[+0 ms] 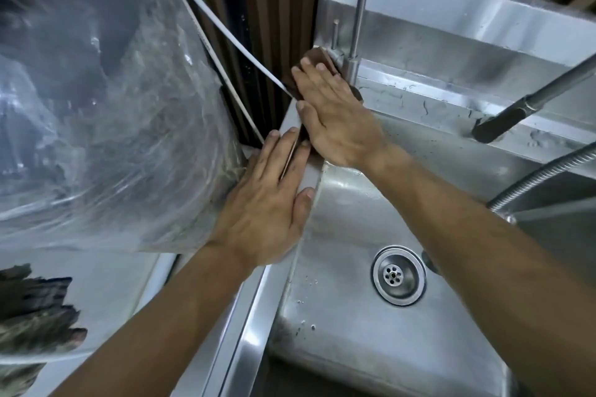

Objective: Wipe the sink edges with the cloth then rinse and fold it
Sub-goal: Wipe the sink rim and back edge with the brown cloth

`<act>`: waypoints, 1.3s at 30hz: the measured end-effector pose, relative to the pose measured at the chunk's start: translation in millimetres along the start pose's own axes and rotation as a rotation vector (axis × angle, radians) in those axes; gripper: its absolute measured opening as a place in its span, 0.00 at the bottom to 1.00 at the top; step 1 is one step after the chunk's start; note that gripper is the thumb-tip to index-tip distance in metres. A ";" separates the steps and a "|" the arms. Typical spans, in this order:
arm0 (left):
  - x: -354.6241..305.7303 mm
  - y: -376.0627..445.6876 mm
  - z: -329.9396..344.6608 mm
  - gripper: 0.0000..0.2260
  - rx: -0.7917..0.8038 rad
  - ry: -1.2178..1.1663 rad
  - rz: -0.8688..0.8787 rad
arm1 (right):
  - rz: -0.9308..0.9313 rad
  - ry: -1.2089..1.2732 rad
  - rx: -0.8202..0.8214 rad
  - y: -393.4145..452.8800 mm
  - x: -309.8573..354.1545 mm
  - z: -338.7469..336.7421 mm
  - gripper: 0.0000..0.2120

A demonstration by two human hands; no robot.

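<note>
1. Your right hand (335,113) lies flat, fingers straight and together, on the brown cloth (314,58) at the far left corner of the sink (338,325); it presses the cloth down rather than gripping it; only a strip of cloth shows past your fingertips, just beside the base of the tap (354,51).
2. Your left hand (267,203) rests flat on the sink's left edge (309,177), fingers straight, thumb lying along the inner lip of the rim; it holds nothing; its fingertips nearly meet the heel of your right hand.
3. The basin is wet, with droplets near its left wall; the drain (399,274) sits near the basin's middle.
4. A dark spray head (503,121) hangs over the far rim on your right; a ribbed metal hose (548,171) runs below it.
5. A large clear plastic bag (106,126) bulges against the sink's left side, touching your left hand's outer edge; a white cable (225,35) crosses the ribbed brown wall (280,10) down toward the cloth.
</note>
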State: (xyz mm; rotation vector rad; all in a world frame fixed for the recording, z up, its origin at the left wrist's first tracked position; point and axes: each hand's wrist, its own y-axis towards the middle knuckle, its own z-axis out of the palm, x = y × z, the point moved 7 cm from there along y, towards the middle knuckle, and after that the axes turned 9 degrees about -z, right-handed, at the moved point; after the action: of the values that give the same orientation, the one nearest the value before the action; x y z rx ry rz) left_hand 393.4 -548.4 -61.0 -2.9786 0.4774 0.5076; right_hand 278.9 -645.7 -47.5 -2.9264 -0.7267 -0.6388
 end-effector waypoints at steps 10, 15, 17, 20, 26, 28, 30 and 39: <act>0.6 -0.3 5.7 0.29 0.014 0.052 0.013 | 0.020 -0.036 0.058 27.3 -5.1 -2.0 0.27; 0.8 -1.6 7.1 0.30 0.023 0.091 0.024 | -0.149 -0.210 0.054 2.7 -8.8 -4.3 0.28; -1.9 -5.1 6.6 0.30 0.015 0.105 0.006 | -0.129 -0.194 0.062 6.4 -8.4 -2.6 0.28; -5.5 -26.4 8.1 0.31 0.030 0.132 0.000 | -0.053 -0.121 0.067 21.8 -6.1 -1.1 0.29; -4.3 -41.3 6.6 0.29 0.012 0.123 -0.014 | -0.027 -0.093 -0.018 8.5 0.6 1.5 0.29; -6.1 -39.1 6.9 0.29 0.012 0.133 -0.015 | 0.011 -0.057 -0.022 -1.9 5.6 6.8 0.29; -5.9 -39.4 7.7 0.29 0.020 0.148 -0.016 | 0.034 -0.040 -0.018 0.4 5.9 6.1 0.29; -5.8 -39.9 5.6 0.28 0.027 0.160 -0.040 | 0.108 0.020 -0.053 35.3 -2.7 4.6 0.28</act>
State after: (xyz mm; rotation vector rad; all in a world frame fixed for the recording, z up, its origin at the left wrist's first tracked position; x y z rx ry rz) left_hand 399.1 -508.1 -63.2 -3.0097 0.4321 0.2577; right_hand 294.7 -677.5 -51.4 -2.9775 -0.5534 -0.6866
